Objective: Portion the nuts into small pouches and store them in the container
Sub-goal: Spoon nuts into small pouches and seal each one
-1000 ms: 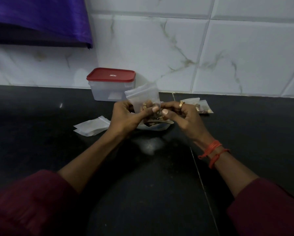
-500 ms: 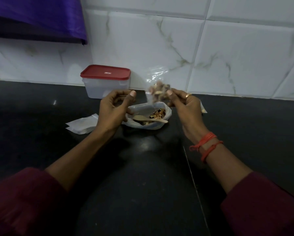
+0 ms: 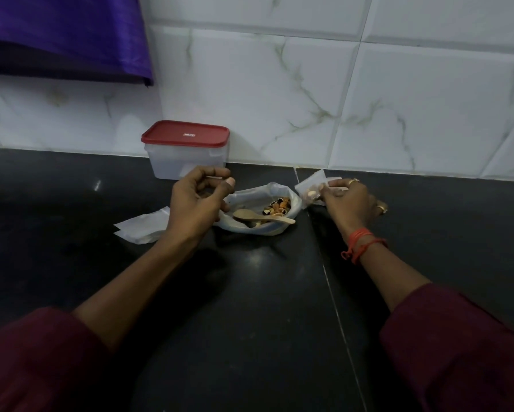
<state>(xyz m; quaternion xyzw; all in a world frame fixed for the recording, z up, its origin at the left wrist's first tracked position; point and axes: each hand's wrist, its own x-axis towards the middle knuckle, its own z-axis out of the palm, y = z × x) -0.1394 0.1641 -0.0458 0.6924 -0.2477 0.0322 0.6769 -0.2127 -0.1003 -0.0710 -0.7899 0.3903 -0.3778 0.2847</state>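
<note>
A plastic bag of mixed nuts (image 3: 275, 206) lies open on the black counter, with a wooden spoon (image 3: 261, 217) resting in it. My right hand (image 3: 349, 200) holds a small filled pouch (image 3: 309, 188) down at the counter, right of the bag. My left hand (image 3: 197, 203) hovers at the bag's left edge, fingers loosely curled and holding nothing. Against the tiled wall stands a clear container with a red lid (image 3: 185, 148), its lid on. A stack of empty pouches (image 3: 144, 227) lies left of my left hand.
The black counter (image 3: 249, 307) has a seam running from the wall toward me. White marble tiles (image 3: 339, 99) back the counter. A purple cloth (image 3: 65, 37) hangs at the upper left.
My left hand let go of the filled pouch. My right hand carried it from above the nut bag rightward and down to the counter.
</note>
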